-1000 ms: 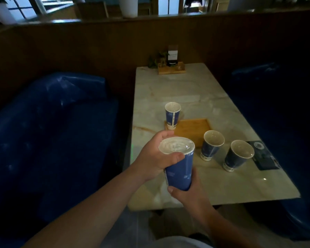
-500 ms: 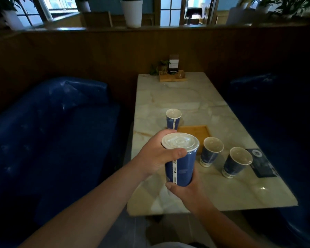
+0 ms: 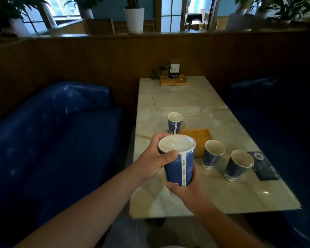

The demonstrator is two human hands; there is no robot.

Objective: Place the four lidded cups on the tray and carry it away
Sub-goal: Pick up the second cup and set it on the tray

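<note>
Both hands gripping one lidded cup (image 3: 179, 163) above the near table (image 3: 249, 197) edge.
Left hand (image 3: 155, 158) clamping the rim, right hand (image 3: 185, 189) cupping the base; tray (image 3: 198, 138) lying ahead, empty. Risk: squeezing popping the lid, or clipping the other cups while setting down.

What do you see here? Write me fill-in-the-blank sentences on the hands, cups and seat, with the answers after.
1. The left hand grips the held cup near its lid, while the right hand supports its ____.
2. Counting the far cup, the middle cup and the right cup, ____ cups are not in hand.
3. The sofa left of the table is coloured ____.

Answers: bottom; three; blue
</note>
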